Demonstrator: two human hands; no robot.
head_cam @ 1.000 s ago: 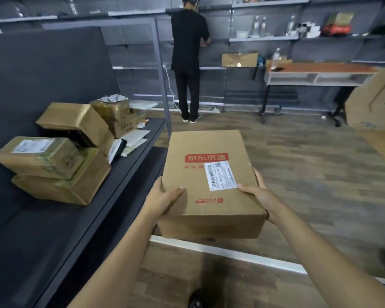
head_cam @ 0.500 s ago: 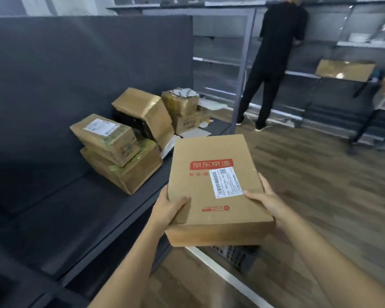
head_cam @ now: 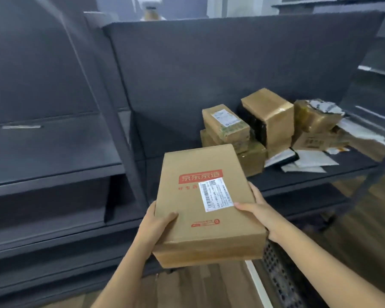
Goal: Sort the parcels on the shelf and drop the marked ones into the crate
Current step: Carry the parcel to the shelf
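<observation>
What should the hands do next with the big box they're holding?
Probably lower the box slightly rightward: the left hand and right hand hold its sides, it bears a white label, and the perforated crate shows just below its right edge.

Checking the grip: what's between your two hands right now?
In the head view, only the red-printed carton: the left hand and right hand hold its opposite sides.
</observation>
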